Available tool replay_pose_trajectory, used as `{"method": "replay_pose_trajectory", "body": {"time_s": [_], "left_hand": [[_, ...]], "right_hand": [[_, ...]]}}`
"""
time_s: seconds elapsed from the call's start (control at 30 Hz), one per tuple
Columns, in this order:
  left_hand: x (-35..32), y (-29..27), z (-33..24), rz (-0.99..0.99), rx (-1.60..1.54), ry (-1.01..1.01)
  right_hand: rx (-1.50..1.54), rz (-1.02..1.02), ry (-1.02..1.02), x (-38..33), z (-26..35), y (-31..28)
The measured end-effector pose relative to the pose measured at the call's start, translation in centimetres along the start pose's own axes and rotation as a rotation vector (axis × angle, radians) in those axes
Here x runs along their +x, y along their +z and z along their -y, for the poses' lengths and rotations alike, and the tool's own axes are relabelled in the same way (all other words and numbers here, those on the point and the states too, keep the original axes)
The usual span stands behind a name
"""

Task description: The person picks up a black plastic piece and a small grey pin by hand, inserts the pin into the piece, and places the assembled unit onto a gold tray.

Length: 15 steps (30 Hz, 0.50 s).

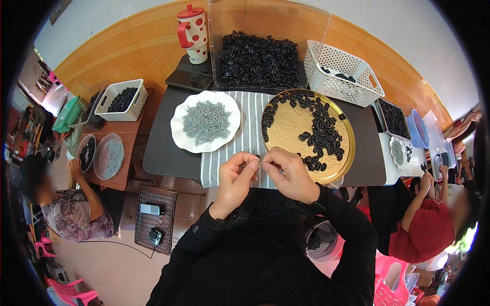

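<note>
My left hand (234,179) and my right hand (292,174) meet fingertip to fingertip above the near edge of a grey and white striped cloth (250,122). Both are closed in a pinch. A speck of black shows between the fingertips, but it is too small and covered to name. Beyond my left hand, a white scalloped plate (179,133) holds a heap of small grey-green screw-like pieces (206,122). Beside my right hand lies a round gold tray (286,145) with many small black oval pieces (326,135) with holes, spread mostly over its right and far parts.
A clear bin (270,25) of black pieces stands at the back, between a red-dotted tumbler (194,35) and a white perforated basket (347,76). Co-workers sit at left (71,209) and right (426,224). A woven stand (148,219) is at lower left.
</note>
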<state>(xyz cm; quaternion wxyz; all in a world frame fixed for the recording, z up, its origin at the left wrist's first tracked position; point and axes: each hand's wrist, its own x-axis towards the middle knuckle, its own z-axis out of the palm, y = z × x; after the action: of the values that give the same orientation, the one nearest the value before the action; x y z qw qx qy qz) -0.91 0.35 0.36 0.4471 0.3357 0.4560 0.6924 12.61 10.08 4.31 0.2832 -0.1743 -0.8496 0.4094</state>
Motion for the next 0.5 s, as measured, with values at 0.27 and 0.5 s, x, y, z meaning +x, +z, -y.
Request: {"method": "replay_pose_trajectory", "body": {"time_s": [0.27,0.5], "left_hand": [[-0.07,0.15,0.07,0.045,-0.087,-0.099],[0.32,0.43,0.25,0.053,-0.151,-0.134]], "right_hand": [[-0.046,-0.13,-0.18,-0.2,-0.14,0.22],[0.09,-0.155,-0.078,-0.69,-0.76,0.73]]}}
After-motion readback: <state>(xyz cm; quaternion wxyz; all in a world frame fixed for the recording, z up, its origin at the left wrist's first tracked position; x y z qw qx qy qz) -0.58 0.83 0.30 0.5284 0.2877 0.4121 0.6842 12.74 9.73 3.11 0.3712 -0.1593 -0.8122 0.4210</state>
